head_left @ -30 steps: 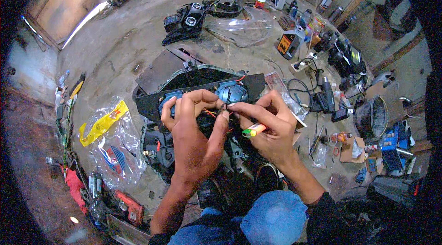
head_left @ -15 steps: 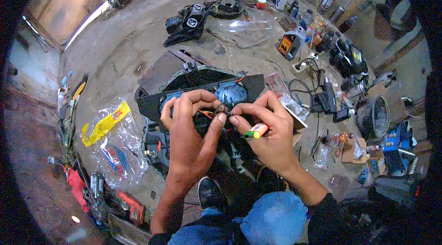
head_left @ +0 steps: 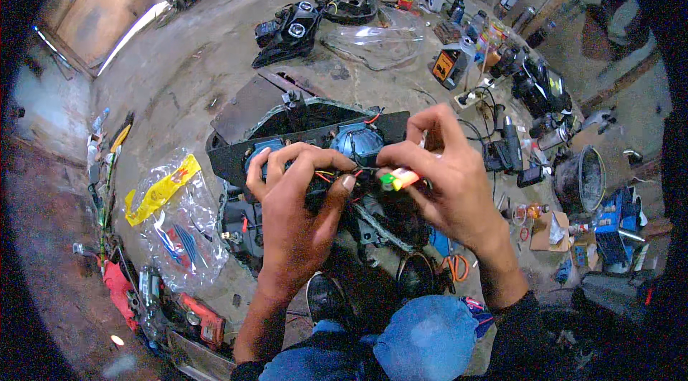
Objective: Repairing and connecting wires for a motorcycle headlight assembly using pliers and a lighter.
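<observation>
In front of me lies a black lamp housing (head_left: 308,113) with two blue round projector units (head_left: 356,141) on a dark panel. My left hand (head_left: 304,198) is closed, thumb and forefinger pinching thin wires (head_left: 325,175) just in front of the panel. My right hand (head_left: 451,184) is closed around a small orange, yellow and green lighter (head_left: 400,180), its green end pointing left. A dark wire (head_left: 367,168) runs between the fingertips of both hands. The right fingertips are partly hidden behind the lighter.
At left lies a clear plastic bag (head_left: 183,238) with a yellow strip. Orange-handled scissors (head_left: 456,266) rest by my right shoe. A heat gun (head_left: 510,145), bottles and a black bucket (head_left: 582,180) stand to the right. Another black lamp assembly (head_left: 290,34) lies farther off.
My right hand has moved up and right and turned, with the lighter now in front of its fingertips. The left hand stays nearly in place. Scissors have come into sight.
</observation>
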{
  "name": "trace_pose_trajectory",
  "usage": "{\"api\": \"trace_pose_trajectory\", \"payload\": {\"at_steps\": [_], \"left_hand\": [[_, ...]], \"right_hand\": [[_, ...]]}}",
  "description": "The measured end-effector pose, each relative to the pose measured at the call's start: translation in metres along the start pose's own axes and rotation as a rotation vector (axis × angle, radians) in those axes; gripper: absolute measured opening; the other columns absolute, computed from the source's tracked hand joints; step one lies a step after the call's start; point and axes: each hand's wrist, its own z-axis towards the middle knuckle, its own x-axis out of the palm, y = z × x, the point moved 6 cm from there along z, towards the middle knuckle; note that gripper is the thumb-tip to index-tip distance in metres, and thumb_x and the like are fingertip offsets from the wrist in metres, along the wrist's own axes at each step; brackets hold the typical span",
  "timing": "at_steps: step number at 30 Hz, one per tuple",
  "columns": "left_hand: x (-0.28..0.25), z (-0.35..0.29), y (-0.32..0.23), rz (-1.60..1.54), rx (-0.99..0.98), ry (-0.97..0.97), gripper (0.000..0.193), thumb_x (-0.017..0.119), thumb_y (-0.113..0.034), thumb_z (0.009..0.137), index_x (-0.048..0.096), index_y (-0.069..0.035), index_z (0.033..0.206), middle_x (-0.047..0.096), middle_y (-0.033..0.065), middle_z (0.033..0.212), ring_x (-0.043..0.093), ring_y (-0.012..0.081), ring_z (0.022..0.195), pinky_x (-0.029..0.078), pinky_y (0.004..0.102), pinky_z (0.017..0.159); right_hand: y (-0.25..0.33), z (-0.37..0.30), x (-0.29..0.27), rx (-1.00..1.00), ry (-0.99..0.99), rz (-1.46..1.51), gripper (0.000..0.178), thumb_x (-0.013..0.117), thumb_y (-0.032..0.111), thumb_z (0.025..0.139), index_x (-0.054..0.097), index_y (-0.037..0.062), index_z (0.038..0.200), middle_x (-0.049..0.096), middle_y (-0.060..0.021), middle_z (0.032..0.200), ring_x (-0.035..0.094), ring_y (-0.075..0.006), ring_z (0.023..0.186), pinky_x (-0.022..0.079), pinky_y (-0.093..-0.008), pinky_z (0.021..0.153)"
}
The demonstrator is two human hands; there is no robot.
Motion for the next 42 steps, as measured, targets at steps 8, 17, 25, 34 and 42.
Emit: {"api": "trace_pose_trajectory", "payload": {"at_steps": [8,17,25,34,42], "left_hand": [[0.005,0.003,-0.011,0.056,0.046,-0.049,0.017,0.081,-0.018,0.091,0.077,-0.019,0.107,0.073,-0.0014,0.1,0.062,0.0225,0.111,0.024,0.0498,0.12],[0.004,0.002,-0.01,0.102,0.072,-0.084,0.018,0.083,-0.017,0.089,0.078,-0.021,0.106,0.074,-0.0036,0.099,0.063,0.0214,0.109,0.025,0.0483,0.118],[0.007,-0.002,-0.004,0.066,0.157,-0.037,0.018,0.083,-0.014,0.087,0.075,-0.021,0.102,0.073,-0.0036,0.104,0.064,0.0229,0.114,0.026,0.0496,0.118],[0.007,-0.005,-0.007,0.152,0.218,-0.034,0.021,0.084,-0.014,0.086,0.073,-0.02,0.103,0.07,-0.0029,0.109,0.063,0.0229,0.115,0.027,0.052,0.117],[0.004,-0.006,-0.008,0.186,0.244,-0.033,0.019,0.082,-0.017,0.089,0.072,-0.02,0.104,0.071,-0.0031,0.11,0.062,0.0236,0.115,0.027,0.0525,0.116]], "right_hand": [[-0.025,-0.015,0.005,0.091,-0.044,0.083,0.035,0.082,0.005,0.077,0.078,0.016,0.111,0.054,-0.0111,0.1,0.062,-0.0287,0.086,0.053,-0.0405,0.073],[-0.011,-0.027,0.016,0.191,-0.225,0.12,0.034,0.084,0.008,0.08,0.08,0.0139,0.114,0.055,-0.0101,0.093,0.06,-0.0255,0.083,0.051,-0.0379,0.072],[0.005,-0.045,0.04,0.272,-0.237,0.262,0.03,0.089,0.007,0.08,0.079,0.0103,0.108,0.059,-0.0081,0.086,0.063,-0.023,0.076,0.053,-0.0365,0.066],[0.0,-0.051,0.045,0.356,-0.317,0.333,0.028,0.089,0.005,0.08,0.082,0.0102,0.107,0.059,-0.0062,0.084,0.06,-0.0199,0.073,0.049,-0.033,0.064],[-0.001,-0.049,0.047,0.398,-0.33,0.357,0.025,0.09,0.008,0.082,0.082,0.0099,0.106,0.06,-0.0057,0.083,0.06,-0.019,0.073,0.049,-0.0326,0.064]]}}
